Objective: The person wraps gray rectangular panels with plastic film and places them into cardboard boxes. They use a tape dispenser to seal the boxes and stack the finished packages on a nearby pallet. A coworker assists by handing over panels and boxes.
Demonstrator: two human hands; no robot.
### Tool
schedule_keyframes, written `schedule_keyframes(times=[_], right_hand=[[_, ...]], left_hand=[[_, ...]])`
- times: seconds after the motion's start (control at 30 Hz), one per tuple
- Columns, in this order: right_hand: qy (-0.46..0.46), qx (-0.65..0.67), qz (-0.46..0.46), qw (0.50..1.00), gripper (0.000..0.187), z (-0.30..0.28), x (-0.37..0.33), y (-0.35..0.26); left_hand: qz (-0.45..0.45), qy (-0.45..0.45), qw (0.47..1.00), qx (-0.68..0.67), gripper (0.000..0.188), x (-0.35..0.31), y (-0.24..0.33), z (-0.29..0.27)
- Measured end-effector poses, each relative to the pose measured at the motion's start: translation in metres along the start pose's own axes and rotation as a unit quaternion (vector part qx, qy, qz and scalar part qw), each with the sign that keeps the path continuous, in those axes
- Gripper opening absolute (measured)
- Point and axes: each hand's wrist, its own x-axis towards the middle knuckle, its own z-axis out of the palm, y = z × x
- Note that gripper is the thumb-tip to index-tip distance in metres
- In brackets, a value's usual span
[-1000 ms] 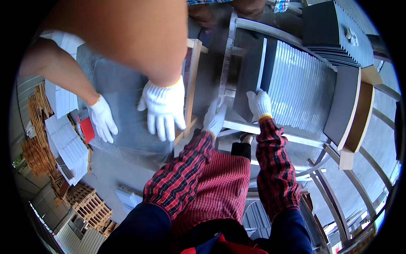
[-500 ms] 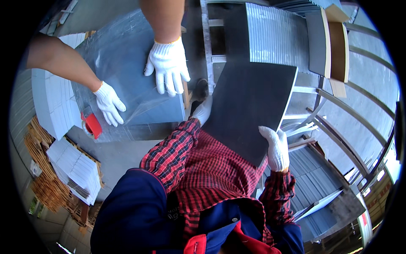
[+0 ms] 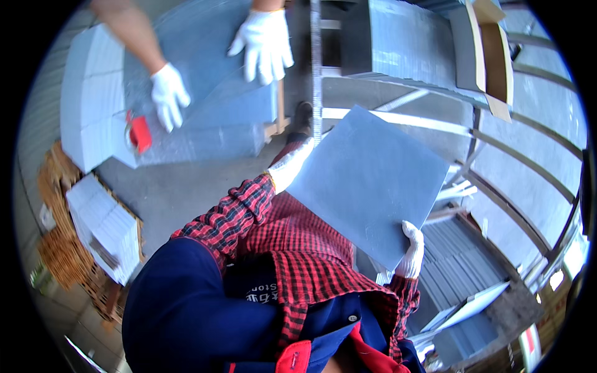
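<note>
A flat grey square tile (image 3: 373, 183) is held in front of my body, its broad face turned up toward me. My left hand (image 3: 291, 166), in a white knit glove, grips its left edge; the fingers go out of sight behind it. On the lower right edge, my right hand (image 3: 411, 250), gloved the same way, is closed with the thumb on the face and the fingers underneath. Both red-and-black checked sleeves reach in from below. Across from me, a co-worker's two white-gloved hands (image 3: 265, 50) rest on a film-covered grey stack (image 3: 205, 68).
A red tape dispenser (image 3: 140, 135) lies on the stack. Upright tiles fill a rack (image 3: 413, 43) beside an open cardboard box (image 3: 495, 65). More tiles (image 3: 463, 267) stand at lower right, near curved metal rails (image 3: 522, 155). White tiles (image 3: 106, 224) sit on a wooden pallet at left.
The tile has turned and tilted, so its face now looks lighter; it has come away from the rack. My right hand is lower. The co-worker's hands appear higher in view.
</note>
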Motion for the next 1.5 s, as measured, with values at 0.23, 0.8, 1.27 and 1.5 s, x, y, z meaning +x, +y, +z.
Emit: schedule_keyframes(times=[0.23, 0.8, 1.27, 1.5], right_hand=[[-0.094, 0.085, 0.086, 0.988, 0.033, 0.012, 0.002, 0.05], [-0.326, -0.001, 0.172, 0.93, 0.037, 0.216, 0.025, 0.171], [-0.267, 0.01, 0.239, 0.934, 0.065, 0.225, -0.002, 0.181], [-0.262, 0.02, 0.263, 0.928, 0.051, 0.223, 0.025, 0.185]], left_hand=[[0.112, 0.105, 0.978, 0.143, 0.072, -0.065, -0.045, -0.048], [-0.003, 0.47, 0.743, 0.477, 0.067, -0.196, -0.01, -0.198], [0.178, 0.324, 0.713, 0.595, 0.062, -0.075, 0.035, -0.28], [0.206, 0.383, 0.744, 0.507, 0.074, -0.22, -0.085, -0.221]])
